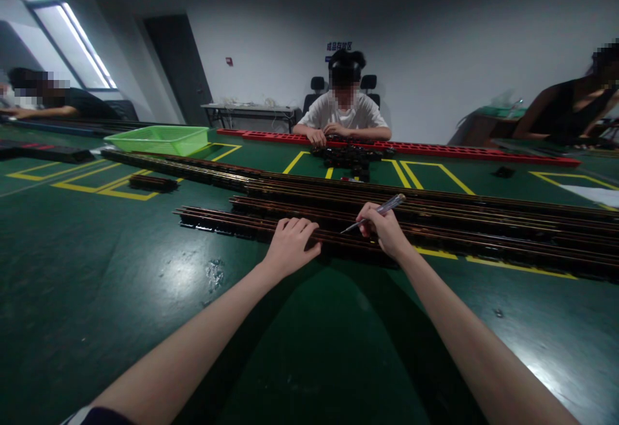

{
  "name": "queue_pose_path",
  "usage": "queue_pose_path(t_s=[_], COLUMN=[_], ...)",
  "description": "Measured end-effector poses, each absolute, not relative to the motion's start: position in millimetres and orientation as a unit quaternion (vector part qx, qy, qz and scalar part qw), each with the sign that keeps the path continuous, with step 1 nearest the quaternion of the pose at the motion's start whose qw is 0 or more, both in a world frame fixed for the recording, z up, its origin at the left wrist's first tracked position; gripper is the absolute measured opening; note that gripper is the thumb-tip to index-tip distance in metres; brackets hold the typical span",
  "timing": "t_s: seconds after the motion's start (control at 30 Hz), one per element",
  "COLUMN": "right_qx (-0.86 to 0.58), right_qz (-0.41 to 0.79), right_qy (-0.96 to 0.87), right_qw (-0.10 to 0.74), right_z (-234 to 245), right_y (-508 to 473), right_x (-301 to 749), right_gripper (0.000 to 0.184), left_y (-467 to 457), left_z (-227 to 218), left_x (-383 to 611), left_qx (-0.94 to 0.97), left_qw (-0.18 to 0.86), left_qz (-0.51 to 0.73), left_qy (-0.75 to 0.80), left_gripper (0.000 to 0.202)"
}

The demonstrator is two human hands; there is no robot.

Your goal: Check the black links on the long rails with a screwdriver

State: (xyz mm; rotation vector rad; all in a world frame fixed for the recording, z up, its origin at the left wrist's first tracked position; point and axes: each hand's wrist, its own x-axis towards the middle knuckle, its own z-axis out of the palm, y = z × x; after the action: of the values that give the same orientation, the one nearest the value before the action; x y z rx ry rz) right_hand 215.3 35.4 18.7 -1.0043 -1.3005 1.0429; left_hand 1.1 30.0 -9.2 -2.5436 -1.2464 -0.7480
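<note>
My right hand [382,226] is closed around a slim screwdriver [391,204] with a clear handle. Its thin metal shaft slants down to the left, and the tip is at or just above the nearest dark rail strip [222,220]. Whether the tip touches it I cannot tell. My left hand [292,242] lies over the same strip, left of the tip, with fingers stretched across it and thumb apart. Copper-coloured lines run along the strip. More long dark strips [483,218] lie side by side just beyond it.
A light green plastic basket [159,141] stands at the back left, near a short dark strip piece [153,183]. A long red slotted bar [435,149] crosses the green table [120,283]. Opposite, a person [344,112] handles dark parts [345,157]. Other people sit at both sides.
</note>
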Motion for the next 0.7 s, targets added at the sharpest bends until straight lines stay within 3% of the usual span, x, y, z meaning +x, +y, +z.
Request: queue_pose_path(t_s=[0.7], right_qx=[-0.43], right_qz=[0.444], right_qy=[-0.55], right_qw=[0.562], right_z=[21.4], right_y=[33.9], right_x=[213.5], right_gripper=[0.013], left_y=[27.7], left_z=[-7.5], left_x=[2.2], left_qx=[-0.863], left_qw=[0.109], left_qz=[-0.25], left_qy=[-0.426], left_gripper=[0.027])
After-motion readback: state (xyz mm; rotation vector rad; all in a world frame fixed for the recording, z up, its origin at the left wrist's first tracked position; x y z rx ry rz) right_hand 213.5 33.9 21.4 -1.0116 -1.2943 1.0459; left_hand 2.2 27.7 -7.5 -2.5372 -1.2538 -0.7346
